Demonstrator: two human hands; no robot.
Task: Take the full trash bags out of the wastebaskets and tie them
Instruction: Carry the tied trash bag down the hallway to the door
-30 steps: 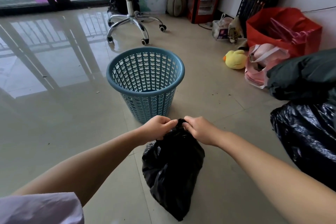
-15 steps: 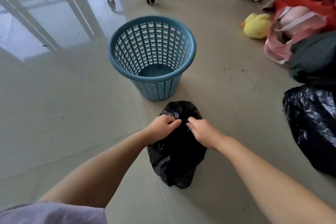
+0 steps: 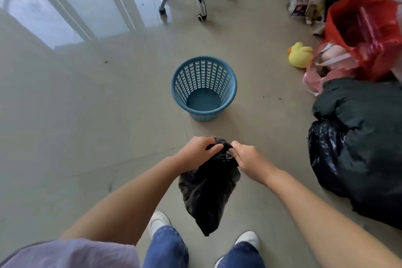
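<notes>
Both hands, the left hand (image 3: pixel 195 153) and right hand (image 3: pixel 250 160), pinch the bunched neck of one small black trash bag (image 3: pixel 207 191) hanging above two white shoes (image 3: pixel 158 222), near one empty blue wastebasket (image 3: pixel 204 88), with perhaps two larger dark bags (image 3: pixel 359 152) at right.

Single head-worn view, steeply downward, hands close below, floor (image 3: pixel 65 137) stretching ahead

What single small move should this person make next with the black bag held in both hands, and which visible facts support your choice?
Probably cross the gathered ends and pull them into a knot. Both the left hand and right hand already pinch the bunched neck of the small black trash bag, which hangs clear of the floor, and the blue wastebasket behind it looks empty, so only tying seems left.
</notes>
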